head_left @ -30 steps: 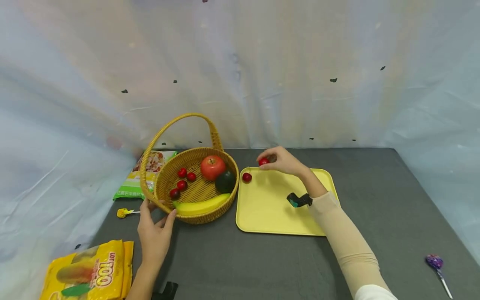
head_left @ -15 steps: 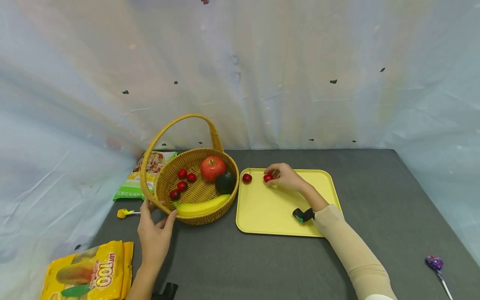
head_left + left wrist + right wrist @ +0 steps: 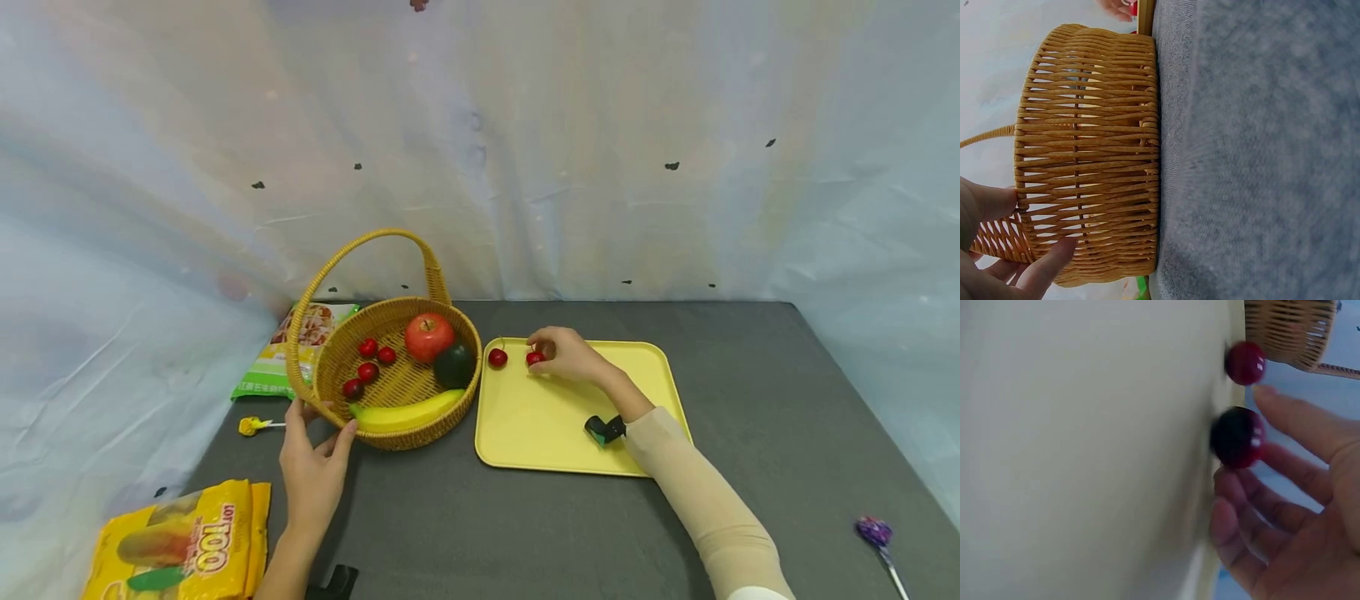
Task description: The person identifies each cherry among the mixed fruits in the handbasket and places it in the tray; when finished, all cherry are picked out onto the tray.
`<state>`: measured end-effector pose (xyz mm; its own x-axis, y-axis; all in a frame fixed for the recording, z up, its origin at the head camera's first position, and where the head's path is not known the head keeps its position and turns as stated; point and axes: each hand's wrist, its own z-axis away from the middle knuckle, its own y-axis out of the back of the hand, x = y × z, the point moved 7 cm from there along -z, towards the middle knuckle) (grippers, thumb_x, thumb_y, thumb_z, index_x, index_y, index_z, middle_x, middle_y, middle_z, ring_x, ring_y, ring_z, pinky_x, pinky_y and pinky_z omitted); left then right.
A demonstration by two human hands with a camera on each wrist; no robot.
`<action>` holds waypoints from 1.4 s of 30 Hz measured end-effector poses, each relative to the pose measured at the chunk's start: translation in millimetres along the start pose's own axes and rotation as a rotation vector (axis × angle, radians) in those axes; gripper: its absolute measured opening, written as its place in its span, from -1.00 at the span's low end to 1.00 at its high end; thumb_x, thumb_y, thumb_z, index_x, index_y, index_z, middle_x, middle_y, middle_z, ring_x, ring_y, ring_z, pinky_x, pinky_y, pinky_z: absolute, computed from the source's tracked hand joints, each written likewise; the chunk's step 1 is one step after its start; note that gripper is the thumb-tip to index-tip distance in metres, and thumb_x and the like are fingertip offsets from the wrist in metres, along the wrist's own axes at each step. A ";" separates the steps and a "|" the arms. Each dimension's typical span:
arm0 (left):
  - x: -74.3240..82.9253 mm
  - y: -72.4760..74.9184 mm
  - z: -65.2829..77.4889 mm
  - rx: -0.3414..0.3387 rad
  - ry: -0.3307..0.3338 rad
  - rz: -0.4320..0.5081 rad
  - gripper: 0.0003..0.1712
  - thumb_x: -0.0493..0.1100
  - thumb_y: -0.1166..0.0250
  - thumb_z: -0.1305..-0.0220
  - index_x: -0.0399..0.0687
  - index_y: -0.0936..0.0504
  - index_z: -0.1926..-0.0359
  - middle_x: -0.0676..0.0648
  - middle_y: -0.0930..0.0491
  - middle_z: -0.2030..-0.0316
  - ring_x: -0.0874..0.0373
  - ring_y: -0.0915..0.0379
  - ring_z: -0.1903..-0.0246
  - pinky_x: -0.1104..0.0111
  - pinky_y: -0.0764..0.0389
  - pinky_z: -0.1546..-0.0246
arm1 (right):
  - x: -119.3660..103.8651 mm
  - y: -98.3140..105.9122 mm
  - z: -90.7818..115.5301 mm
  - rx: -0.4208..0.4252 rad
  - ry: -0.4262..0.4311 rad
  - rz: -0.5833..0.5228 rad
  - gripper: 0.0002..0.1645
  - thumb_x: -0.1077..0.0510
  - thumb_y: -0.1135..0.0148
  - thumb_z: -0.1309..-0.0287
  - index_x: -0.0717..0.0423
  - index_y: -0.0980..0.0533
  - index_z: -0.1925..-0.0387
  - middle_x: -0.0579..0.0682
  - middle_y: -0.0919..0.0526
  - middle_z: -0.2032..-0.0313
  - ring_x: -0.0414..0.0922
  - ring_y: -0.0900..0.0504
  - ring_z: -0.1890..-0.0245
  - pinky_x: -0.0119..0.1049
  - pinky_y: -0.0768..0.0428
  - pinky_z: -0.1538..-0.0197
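My left hand (image 3: pixel 315 471) holds the rim of a yellow wicker basket (image 3: pixel 405 439), thumb on one side and fingers on the other. Inside the basket lie a banana (image 3: pixel 408 413), a red apple (image 3: pixel 429 337), a dark green avocado-like fruit (image 3: pixel 454 367) and several cherries (image 3: pixel 367 372). Over the yellow tray (image 3: pixel 525 442), my right hand (image 3: pixel 572 357) has its fingers loosely around a dark red cherry (image 3: pixel 1237 437) low at the tray's surface. In the right wrist view its uppermost digit stands apart from that cherry. Another cherry (image 3: pixel 497 357) sits at the tray's far left corner.
A green snack bag (image 3: pixel 266 367) lies behind the basket's left side, with a yellow lollipop (image 3: pixel 251 426) in front of it. Yellow mango-picture packets (image 3: pixel 180 542) lie front left. A purple lollipop (image 3: pixel 874 530) is at the far right of the grey table (image 3: pixel 750 400).
The right hand has come down and toward me with the cherry, from above the tray's back edge onto the tray, then stayed nearly still. My left hand keeps its hold on the basket.
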<state>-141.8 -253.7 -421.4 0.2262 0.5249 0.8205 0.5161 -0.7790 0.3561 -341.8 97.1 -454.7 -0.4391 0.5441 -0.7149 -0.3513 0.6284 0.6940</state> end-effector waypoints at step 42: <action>-0.6 -4.1 1.8 -0.003 -0.044 -0.017 -0.11 -0.36 -0.38 -0.24 -0.21 -0.14 -0.50 -0.34 -0.40 -0.16 -0.08 -0.37 -0.19 0.73 -0.55 0.16 | -178.2 -144.7 -137.6 -0.439 0.068 -0.070 -0.36 0.20 -0.30 -0.30 0.27 -0.37 -0.35 0.16 -0.45 -0.28 0.01 -0.42 -0.29 -0.32 -0.48 -0.24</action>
<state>-142.6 -250.2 -424.2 0.2533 0.5525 0.7941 0.5174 -0.7710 0.3714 -326.5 -167.3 -416.1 -0.4500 0.4618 -0.7643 -0.6934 0.3587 0.6250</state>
